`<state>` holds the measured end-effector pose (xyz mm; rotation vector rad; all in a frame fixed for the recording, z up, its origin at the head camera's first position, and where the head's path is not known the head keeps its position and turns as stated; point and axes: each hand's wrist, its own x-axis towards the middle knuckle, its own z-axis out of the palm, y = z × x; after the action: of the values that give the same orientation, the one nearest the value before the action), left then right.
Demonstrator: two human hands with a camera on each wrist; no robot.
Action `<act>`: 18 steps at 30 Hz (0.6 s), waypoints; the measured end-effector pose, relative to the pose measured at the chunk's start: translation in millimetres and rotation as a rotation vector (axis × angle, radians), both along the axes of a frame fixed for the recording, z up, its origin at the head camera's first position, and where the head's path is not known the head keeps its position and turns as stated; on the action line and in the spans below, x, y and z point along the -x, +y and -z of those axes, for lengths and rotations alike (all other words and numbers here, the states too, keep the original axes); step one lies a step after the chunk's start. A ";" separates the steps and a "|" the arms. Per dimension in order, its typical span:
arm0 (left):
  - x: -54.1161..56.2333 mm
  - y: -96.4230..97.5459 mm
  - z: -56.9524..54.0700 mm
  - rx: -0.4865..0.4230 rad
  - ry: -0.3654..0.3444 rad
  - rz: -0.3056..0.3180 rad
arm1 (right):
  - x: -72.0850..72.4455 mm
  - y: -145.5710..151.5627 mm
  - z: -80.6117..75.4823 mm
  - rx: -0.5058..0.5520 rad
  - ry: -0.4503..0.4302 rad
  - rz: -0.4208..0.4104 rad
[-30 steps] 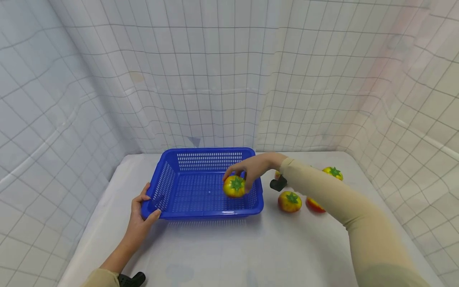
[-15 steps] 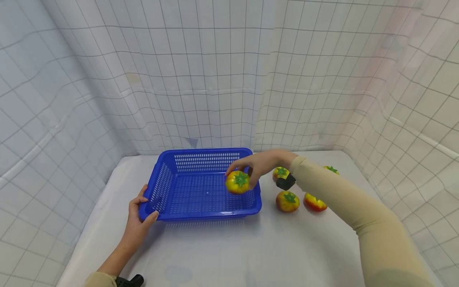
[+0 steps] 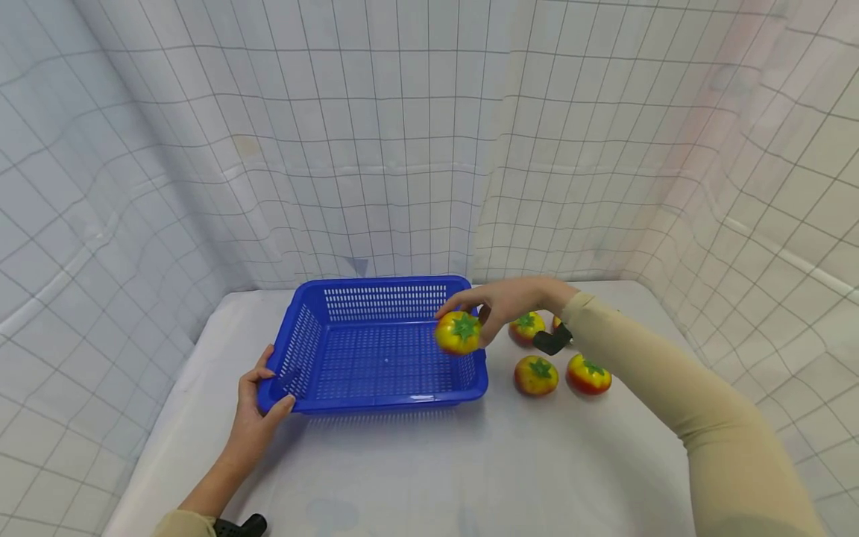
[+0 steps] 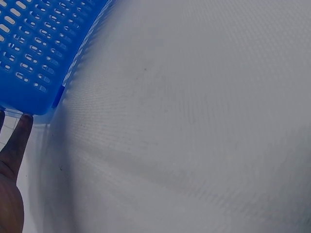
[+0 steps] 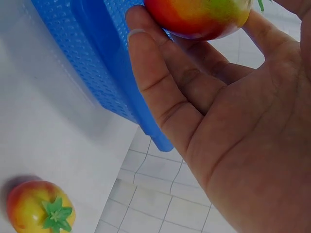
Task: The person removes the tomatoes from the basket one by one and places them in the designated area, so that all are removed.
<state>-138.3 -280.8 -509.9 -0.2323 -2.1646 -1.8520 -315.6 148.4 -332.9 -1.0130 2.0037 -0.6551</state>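
My left hand (image 3: 253, 418) grips the near left corner of a blue plastic basket (image 3: 382, 405), with the thumb on its rim. In the left wrist view, part of that hand (image 4: 13, 160) touches the basket's corner. My right hand (image 3: 503, 304) pinches a yellow-red tomato (image 3: 458, 333) with a green star-shaped top, above the basket's right end. The right wrist view shows the tomato (image 5: 204, 17) at the fingertips, partly cut off by the frame edge. No tomato is seen in the basket.
Right of the basket, several similar tomatoes lie on the white table (image 3: 403, 477), including one in front (image 3: 536, 376) and one farther right (image 3: 588, 374). Another tomato (image 3: 526, 327) is partly behind the right wrist. Gridded white curtains (image 3: 382, 149) enclose the back and sides.
The right hand has drifted right and upward with the tomato, from over the basket's inside toward its right rim. The left hand keeps its grip on the basket corner.
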 end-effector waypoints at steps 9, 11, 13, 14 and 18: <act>0.6 -0.6 0.2 -0.006 -0.003 0.001 | -1.2 21.8 -0.6 -0.006 0.008 0.075; 0.7 -0.6 -0.4 -0.005 -0.006 -0.001 | -0.8 26.0 -0.2 -0.005 0.014 0.084; 0.6 -0.4 -1.0 -0.005 -0.011 -0.001 | -0.8 30.6 0.7 -0.009 0.019 0.096; 0.5 -0.2 -1.2 -0.002 -0.011 0.000 | -0.7 33.0 1.3 -0.013 0.018 0.104; 0.8 0.5 -1.6 0.002 -0.003 0.005 | -1.5 44.9 4.1 -0.019 -0.003 0.146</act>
<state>-139.1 -280.3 -508.3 -0.2358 -2.1698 -1.8547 -314.1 193.3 -337.0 -0.8597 2.0918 -0.7129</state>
